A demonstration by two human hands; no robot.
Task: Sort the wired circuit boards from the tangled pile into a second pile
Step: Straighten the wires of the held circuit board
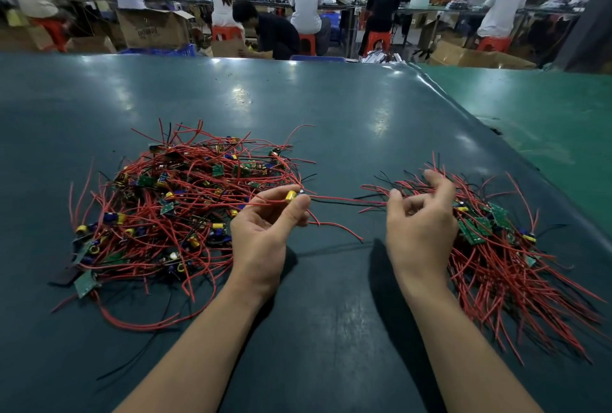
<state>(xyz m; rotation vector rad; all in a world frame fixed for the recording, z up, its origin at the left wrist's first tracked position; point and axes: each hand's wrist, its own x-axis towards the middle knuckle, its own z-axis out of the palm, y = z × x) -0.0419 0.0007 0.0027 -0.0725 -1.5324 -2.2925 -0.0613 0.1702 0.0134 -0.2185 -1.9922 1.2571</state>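
A tangled pile [185, 204] of small green circuit boards with red and black wires lies on the left of the dark table [331, 108]. A second pile [496, 247] with straighter wires lies on the right. My left hand [265, 230] pinches one wired board [291, 196] by its yellow part, at the tangled pile's right edge. Its red and black wires [344, 201] stretch rightward to my right hand [417, 220], which pinches them between thumb and curled fingers, just left of the second pile.
The table's far edge runs across the view, and a lighter green table [546, 114] adjoins it at the right. Beyond it, several seated people work at benches, with cardboard boxes [152, 28] and red stools on the floor.
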